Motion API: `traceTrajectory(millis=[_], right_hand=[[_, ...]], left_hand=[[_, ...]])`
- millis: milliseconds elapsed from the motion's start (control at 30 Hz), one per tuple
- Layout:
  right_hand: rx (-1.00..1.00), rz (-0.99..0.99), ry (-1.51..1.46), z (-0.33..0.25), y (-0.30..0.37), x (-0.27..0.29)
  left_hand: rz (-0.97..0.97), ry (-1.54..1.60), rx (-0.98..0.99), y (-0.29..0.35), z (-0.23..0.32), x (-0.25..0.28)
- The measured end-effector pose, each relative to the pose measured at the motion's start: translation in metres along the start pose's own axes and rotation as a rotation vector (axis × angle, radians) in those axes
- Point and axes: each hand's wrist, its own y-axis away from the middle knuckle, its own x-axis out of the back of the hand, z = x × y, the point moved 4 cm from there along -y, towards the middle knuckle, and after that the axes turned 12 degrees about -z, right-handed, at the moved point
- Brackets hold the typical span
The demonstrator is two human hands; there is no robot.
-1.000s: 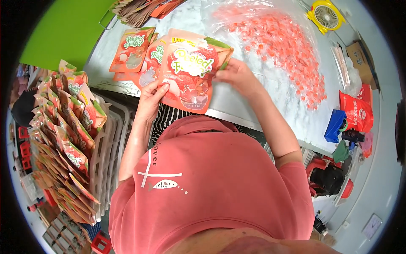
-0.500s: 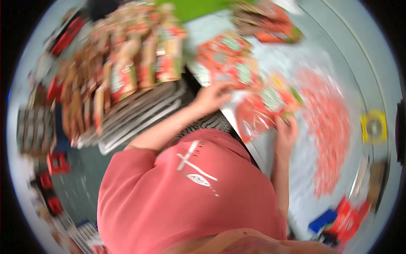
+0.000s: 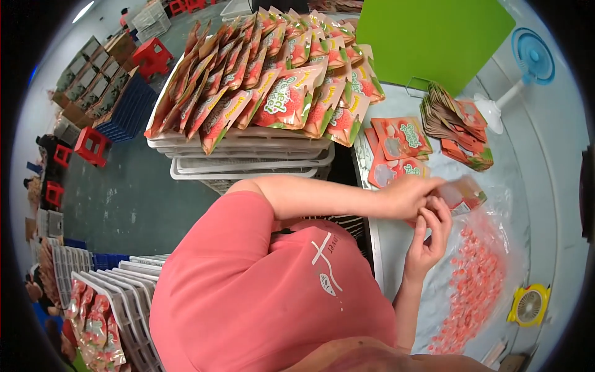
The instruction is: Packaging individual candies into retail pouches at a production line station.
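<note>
Left hand (image 3: 406, 197) is reaching across over the near edge of the table and appears to be grasping a blurred pouch (image 3: 465, 191), which is sticking out beyond its fingers, above the tabletop. Right hand (image 3: 429, 239) is rising from below with its fingers bent, the tips meeting near the left hand's fingers; whether it is pinching the pouch, I cannot tell.

Just beyond the pouch, a clear plastic bag (image 3: 499, 214) is spreading over the pale marbled table (image 3: 396, 266), and small pink wrapped pieces (image 3: 474, 279) are lying in a long heap beside the right hand. Above the left hand, a few flat red pouches (image 3: 403, 137) are overlapping one another on the table. Farther along, a bundle of stacked pouches (image 3: 455, 121) is resting near a green board (image 3: 427, 40). A yellow fan (image 3: 529, 305) and a blue fan (image 3: 534, 56) are standing along the far side.

To the left of the table, many red-and-tan packed pouches (image 3: 288, 99) are leaning in rows on a stack of white crates (image 3: 248, 152). Farther out, red stools (image 3: 93, 147) and blue crates (image 3: 129, 106) are standing on the dark floor (image 3: 118, 204). At lower left, red packs (image 3: 96, 328) are sitting against white trays (image 3: 133, 304).
</note>
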Motion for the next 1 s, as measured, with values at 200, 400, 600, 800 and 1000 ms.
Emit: traceTrajectory(millis=[200,400,600,800,1000], right_hand=[[-0.066,0.315,-0.134,0.027,0.014,0.025],[-0.396,0.072,-0.464,0.073,0.054,-0.024],[-0.471,-0.076,-0.588,0.088,0.064,-0.063],[-0.513,-0.206,-0.61,0.096,0.062,-0.091],[-0.633,-0.211,-0.582,0.1,0.075,-0.1]], left_hand=[[0.289,-0.023,-0.076,0.016,0.054,0.137],[0.738,-0.264,-0.453,0.114,0.117,0.354],[1.172,-1.106,-0.051,0.29,0.06,0.511],[1.06,-1.093,0.437,0.417,-0.05,0.547],[0.831,0.05,0.587,0.4,-0.049,0.521]])
